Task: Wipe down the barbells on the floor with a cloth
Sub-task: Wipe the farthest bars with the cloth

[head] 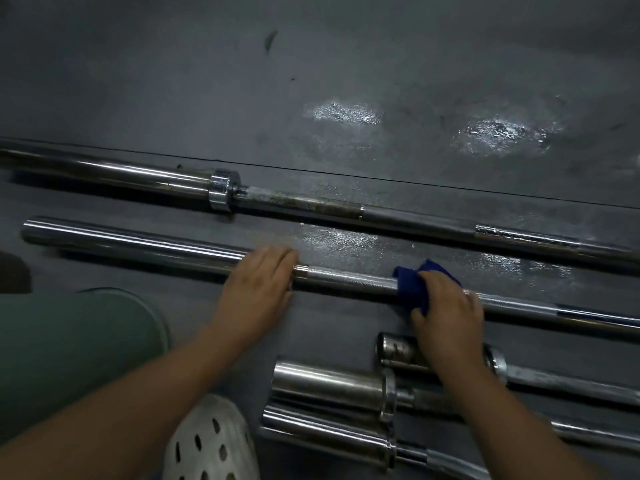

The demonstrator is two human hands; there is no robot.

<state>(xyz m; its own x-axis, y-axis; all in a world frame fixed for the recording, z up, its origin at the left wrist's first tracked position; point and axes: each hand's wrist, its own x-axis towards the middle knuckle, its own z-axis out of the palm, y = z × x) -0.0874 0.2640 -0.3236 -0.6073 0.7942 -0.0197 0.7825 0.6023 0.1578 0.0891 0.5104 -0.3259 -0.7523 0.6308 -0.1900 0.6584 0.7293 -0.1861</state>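
So the floor is dark rubber with a few shiny wet-looking patches, and five bars are lying on it, all running roughly left to right and tilting a bit nearer toward the right.

Biggest is the far barbell, with a chrome collar and a rusty-looking stretch just right of it. Nearer comes the barbell being wiped: its fat sleeve is on the left, its thin knurled shaft runs off to the right. Three more bars are bunched nearest, lower right.

The left hand lies flat across that middle bar right where sleeve meets shaft, fingers straight, grip open, just pinning it. The right hand is further right on the same shaft, its grip curled round the blue cloth, which is wrapped over the bar.

What matters here: the bar's long axis is left-right, so the wiping stroke has to slide along it. I'd guess the unwiped shaft lies both between the hands and off to the right, and the right hand is the one placed to cover it.

Green trouser knee and a white clog sit near left.
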